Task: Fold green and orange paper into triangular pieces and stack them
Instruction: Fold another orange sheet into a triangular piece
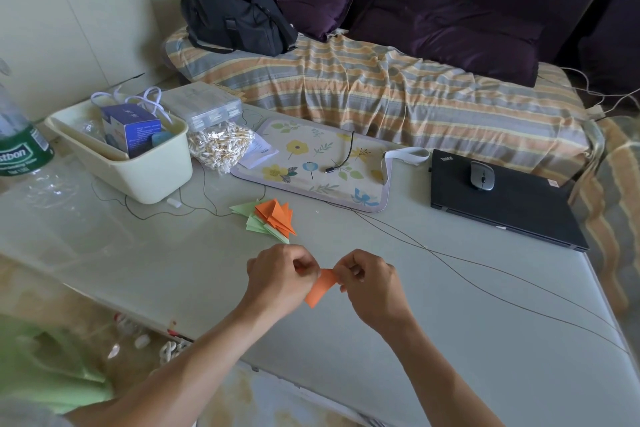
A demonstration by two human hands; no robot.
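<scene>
Setting: pale glossy surface (415, 305) in a living room, a sofa with a striped throw behind it.
Left hand (277, 279): fingers curled, pinching the upper left edge of the orange paper (319, 288), which is lifted just above the surface.
Right hand (369, 282): fingers curled, pinching the upper right corner of the same piece; both hands meet at its top.
Paper handling: looks very light and thin, stiff enough to keep a crease, easily crumpled or torn. Best held at edges and corners with fingertips, then pressed flat along the fold line.
Stage: judged mid-fold; the strip is not yet a triangle.
Stack (268, 220): green and orange folded triangles lying loosely overlapped, near and beyond the hands.
Thin cable (485, 289): runs across the surface right of the hands; could snag a sliding piece.
Farther: cream tub (145, 180), floral mat (311, 163), closed laptop (512, 204) with a mouse (482, 175) on its lid.
</scene>
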